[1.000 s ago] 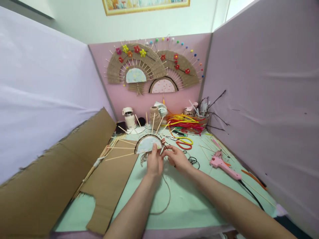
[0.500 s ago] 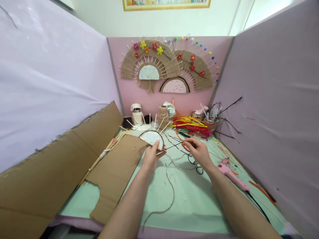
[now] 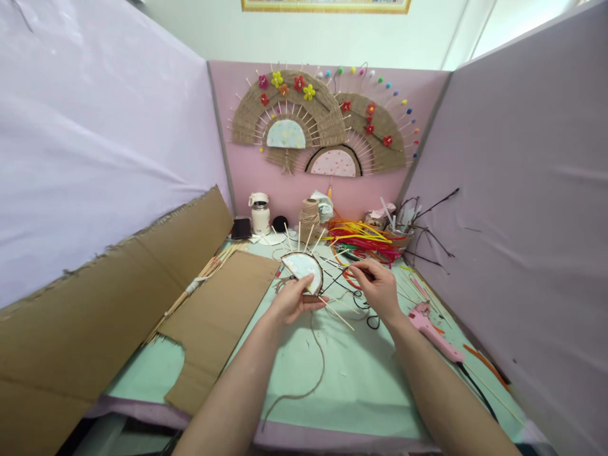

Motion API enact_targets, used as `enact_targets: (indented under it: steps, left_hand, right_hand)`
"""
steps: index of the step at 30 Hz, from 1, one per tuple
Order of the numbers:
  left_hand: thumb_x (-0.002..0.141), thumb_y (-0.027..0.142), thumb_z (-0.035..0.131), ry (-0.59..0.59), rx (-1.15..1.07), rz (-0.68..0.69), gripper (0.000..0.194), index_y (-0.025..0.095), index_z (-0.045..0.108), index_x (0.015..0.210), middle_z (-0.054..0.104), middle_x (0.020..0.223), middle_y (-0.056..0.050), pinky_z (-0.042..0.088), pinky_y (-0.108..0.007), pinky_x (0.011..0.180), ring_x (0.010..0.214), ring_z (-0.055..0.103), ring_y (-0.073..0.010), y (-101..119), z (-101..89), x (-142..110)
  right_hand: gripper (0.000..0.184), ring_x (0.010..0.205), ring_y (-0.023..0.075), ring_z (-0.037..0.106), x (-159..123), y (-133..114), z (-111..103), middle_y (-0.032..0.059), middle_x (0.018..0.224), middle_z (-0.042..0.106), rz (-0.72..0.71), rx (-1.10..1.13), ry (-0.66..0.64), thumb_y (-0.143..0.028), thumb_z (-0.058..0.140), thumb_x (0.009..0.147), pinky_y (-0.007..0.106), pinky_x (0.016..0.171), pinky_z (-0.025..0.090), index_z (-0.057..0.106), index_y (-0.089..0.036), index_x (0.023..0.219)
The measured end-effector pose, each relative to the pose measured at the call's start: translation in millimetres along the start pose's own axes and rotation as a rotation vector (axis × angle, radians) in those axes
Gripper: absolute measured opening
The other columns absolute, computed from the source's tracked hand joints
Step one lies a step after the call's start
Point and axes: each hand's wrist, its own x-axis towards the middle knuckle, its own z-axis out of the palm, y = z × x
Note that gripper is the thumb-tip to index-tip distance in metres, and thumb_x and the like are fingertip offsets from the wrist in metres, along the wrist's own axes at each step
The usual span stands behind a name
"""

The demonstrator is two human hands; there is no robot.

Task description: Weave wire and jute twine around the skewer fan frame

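Note:
My left hand (image 3: pixel 295 299) grips a small half-round fan piece (image 3: pixel 300 265) by its lower edge, thumb on its pale blue patterned face. A dark rim follows its curve, and thin wooden sticks (image 3: pixel 308 237) fan out from it. The piece is tilted, its flat side sloping down to the right. To its right, my right hand (image 3: pixel 377 285) pinches a black cord (image 3: pixel 336 278) that runs taut to the rim. Loose loops of the cord hang below that hand. A strand of grey-brown twine (image 3: pixel 323 364) trails over the table under the left hand.
Cardboard sheets (image 3: pixel 228 297) and a bundle of sticks (image 3: pixel 190 291) lie on the left. A pink glue gun (image 3: pixel 437 332) rests at the right. Behind stand a white bottle (image 3: pixel 260 215), a twine spool (image 3: pixel 310 215), colourful pipe cleaners (image 3: pixel 361 237) and twigs (image 3: pixel 434 209). Decorated fans (image 3: pixel 289 101) hang on the back panel.
My left hand has turned the fan piece clockwise and shifted it slightly right, so sticks now point down to the right. My right hand stays nearly in place, still pinching the cord.

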Motion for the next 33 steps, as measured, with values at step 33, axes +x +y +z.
enact_targets:
  steps: [33]
  left_hand:
    - [0.084, 0.026, 0.058, 0.129, -0.437, 0.083, 0.015, 0.013, 0.062, 0.087, 0.064, 0.069, -0.005, 0.053, -0.026, 0.066, 0.06, 0.059, -0.0108, 11.3, -13.1, 8.3]
  right_hand:
    - [0.015, 0.066, 0.0164, 0.053, -0.4, 0.7, -4.3, 0.0049, 0.075, 0.06, 0.014, 0.043, -0.075, -0.033, 0.057, 0.083, 0.03, 0.06, 0.042, 0.062, -0.021, 0.078]
